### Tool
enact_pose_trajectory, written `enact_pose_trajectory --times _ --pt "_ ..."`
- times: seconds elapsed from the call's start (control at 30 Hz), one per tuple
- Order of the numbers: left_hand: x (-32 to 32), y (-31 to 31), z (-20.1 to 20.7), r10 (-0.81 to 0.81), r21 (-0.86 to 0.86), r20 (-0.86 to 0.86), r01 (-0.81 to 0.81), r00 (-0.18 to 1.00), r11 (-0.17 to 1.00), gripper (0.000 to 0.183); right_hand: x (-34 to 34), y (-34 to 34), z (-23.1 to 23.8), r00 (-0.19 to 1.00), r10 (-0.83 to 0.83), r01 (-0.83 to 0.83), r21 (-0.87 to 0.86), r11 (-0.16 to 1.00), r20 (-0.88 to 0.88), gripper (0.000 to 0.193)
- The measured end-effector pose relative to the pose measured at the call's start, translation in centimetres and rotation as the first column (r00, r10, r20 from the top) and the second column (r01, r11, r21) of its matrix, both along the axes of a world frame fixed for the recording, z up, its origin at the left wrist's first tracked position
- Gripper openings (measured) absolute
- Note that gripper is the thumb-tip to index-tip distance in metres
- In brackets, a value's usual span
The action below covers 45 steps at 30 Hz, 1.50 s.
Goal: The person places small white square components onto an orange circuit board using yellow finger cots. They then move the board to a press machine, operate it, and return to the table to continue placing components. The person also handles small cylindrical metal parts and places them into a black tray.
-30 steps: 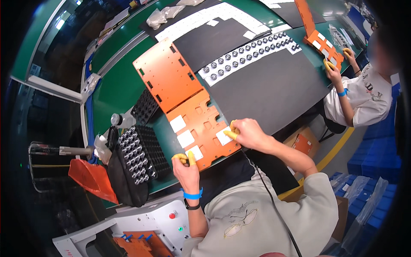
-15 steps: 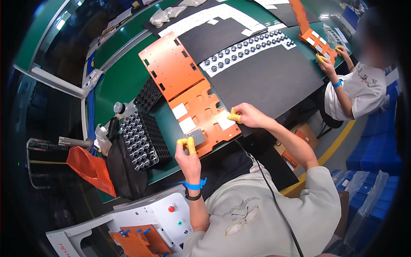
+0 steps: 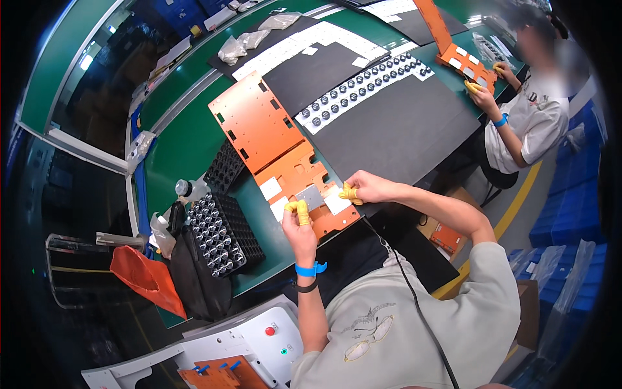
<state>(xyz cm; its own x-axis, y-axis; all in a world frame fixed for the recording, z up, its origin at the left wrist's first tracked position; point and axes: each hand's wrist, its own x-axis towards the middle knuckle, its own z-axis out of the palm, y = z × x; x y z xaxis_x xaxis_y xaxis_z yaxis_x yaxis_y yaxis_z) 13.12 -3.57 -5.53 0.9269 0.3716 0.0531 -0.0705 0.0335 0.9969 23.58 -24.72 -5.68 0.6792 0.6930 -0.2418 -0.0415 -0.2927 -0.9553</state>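
Since the earlier frame, the grey plate [image 3: 310, 196] has shifted rightward and inward across the orange perforated panel [image 3: 334, 223], and the left hand [image 3: 302, 237] has moved with it. From left: an orange-red bag [image 3: 146, 279] and a black bag [image 3: 199, 275] hang by the desk [image 3: 178, 133]. Near them are a clear bottle [image 3: 193, 189] and a black tray [image 3: 249, 249] filled with shiny round parts [image 3: 217, 236]. The left hand's fingers, in yellow finger cots, are closed on the grey plate's near left edge. The plate lies over the panel's lower section, between white squares at left and a white square [image 3: 336, 203] at right. The right hand [image 3: 368, 187] has its cotted thumb and forefinger together at that right square's outer edge, touching it; whether they grip it cannot be determined. Beyond, a white strip [image 3: 312, 128] bears two rows of black round parts [image 3: 344, 102], bordering a dark mat [image 3: 402, 129]. Far right, a seated co-worker's hands [image 3: 481, 97] touch a second orange panel [image 3: 433, 26].
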Motion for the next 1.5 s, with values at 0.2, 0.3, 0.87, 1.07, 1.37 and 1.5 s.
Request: enact_pose_trajectory --times 0.2,0.3,0.87,1.07,1.37,1.5 --pt "-0.1 0.1 -0.3 -0.016 0.051 -0.020 0.017 1.000 0.999 0.009 -0.2 0.0 2.9 0.990 0.015 -0.020 0.035 0.999 0.141 0.025" --pt "-0.2 0.0 0.0 0.039 -0.022 -0.013 -0.039 0.999 0.999 0.011 -0.3 -0.6 6.3 0.973 -0.049 0.060 -0.042 0.997 0.226 0.024" --pt "-0.5 -0.5 0.2 0.046 0.081 0.013 -0.047 0.999 0.996 0.017 7.9 -25.1 -1.2 0.253 -0.194 0.872 -0.137 0.469 0.948 0.027" --pt "-0.5 -0.9 0.0 0.043 0.194 -0.034 -0.035 0.999 0.980 0.015 9.0 -22.4 -0.7 0.195 -0.341 0.933 -0.066 0.355 0.920 0.049" --pt "-0.8 -1.0 -0.2 0.121 0.270 -0.077 -0.096 0.990 0.958 0.017 16.9 -23.6 -1.2 0.083 -0.230 0.880 0.037 0.474 0.970 0.023" --pt "-0.9 -0.9 -0.8 0.142 0.298 -0.094 -0.108 0.985 0.948 0.019 20.2 -24.7 -2.3 0.036 -0.177 0.866 0.057 0.497 0.984 0.027"
